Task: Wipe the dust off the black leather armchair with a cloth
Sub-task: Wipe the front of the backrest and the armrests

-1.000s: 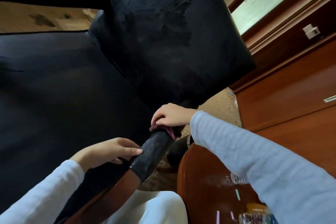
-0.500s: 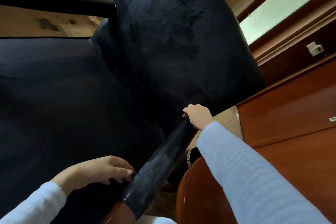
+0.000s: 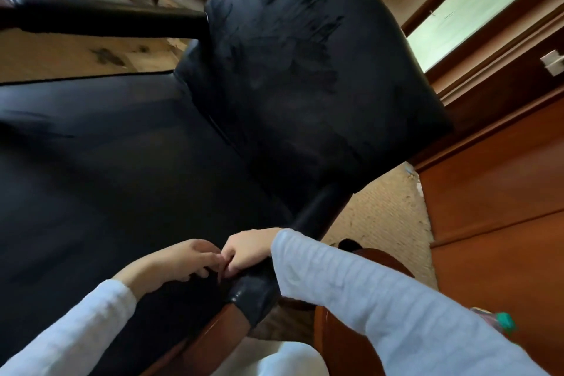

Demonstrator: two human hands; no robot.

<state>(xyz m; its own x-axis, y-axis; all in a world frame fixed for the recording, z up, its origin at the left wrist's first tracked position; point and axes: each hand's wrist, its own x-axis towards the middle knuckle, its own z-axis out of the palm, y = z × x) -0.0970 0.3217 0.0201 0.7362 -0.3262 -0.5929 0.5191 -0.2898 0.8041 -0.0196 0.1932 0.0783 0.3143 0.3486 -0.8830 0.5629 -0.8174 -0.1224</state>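
The left hand and the right hand meet, touching, at the near armrest of the armchair. Right of the armrest stands a worktop, and behind it a cabinet.

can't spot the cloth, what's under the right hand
The right hand rests on the black padded armrest, close beside the left hand. Anything beneath its palm, cloth included, is covered.

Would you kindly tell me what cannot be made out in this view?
Head view:
Cloth: hidden under the right hand; grip unclear.
Left hand: fingertips hidden against the right hand; contents unclear.
Armrest: middle covered by both hands.
Teal object: blurred, partly behind the right sleeve.
Armchair seat: cut off by the left edge.
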